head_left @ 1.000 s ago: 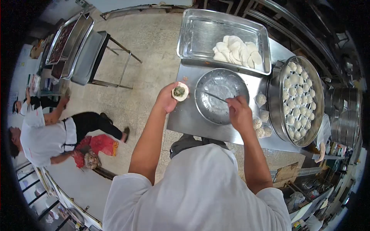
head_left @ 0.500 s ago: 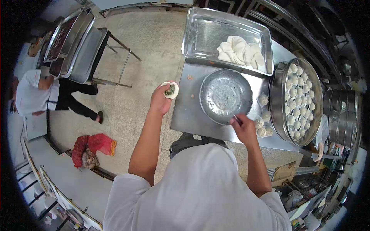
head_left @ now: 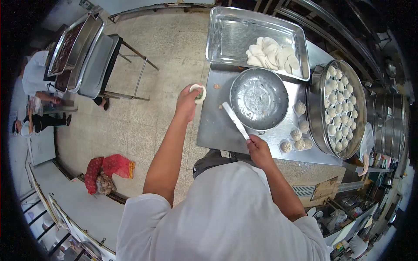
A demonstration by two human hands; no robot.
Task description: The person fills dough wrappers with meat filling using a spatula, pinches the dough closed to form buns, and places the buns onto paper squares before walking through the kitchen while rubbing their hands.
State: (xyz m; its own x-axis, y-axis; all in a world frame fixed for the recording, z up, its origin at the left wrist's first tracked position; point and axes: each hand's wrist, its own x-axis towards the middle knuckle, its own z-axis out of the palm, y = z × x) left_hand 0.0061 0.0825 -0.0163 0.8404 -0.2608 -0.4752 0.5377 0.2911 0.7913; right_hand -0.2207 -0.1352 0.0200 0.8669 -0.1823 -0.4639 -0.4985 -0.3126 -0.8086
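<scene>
While the left hand (head_left: 188, 103) cupped a filled dough wrapper (head_left: 198, 92) out beyond the left edge of the steel table (head_left: 213, 126), its fingers closed around the wrapper's underside, the right hand (head_left: 258, 145) gripped the handle end of a flat spatula (head_left: 235, 120), whose blade lay slanting over the table just beside the round metal bowl (head_left: 258, 98). Green filling showed in the middle of the wrapper, and its rim stood open and unpleated, so that bun looked filled but not yet sealed.

Judging by how things lay, the work was well along. One big round steamer tray (head_left: 314, 108) at the right was packed nearly full with small white buns, too many and too small to count surely, perhaps three dozen. Five finished buns (head_left: 299, 107) sat loose on the table between the bowl and the tray. One rectangular steel pan (head_left: 226, 37) at the back held a single pile of flat wrappers (head_left: 272, 55), maybe a dozen, overlapping too much for a sure count, so more remained to be filled. The bowl looked nearly scraped clean, with little filling to be seen inside.

Two other people stood far off at the left by a rack of trays (head_left: 80, 54).
</scene>
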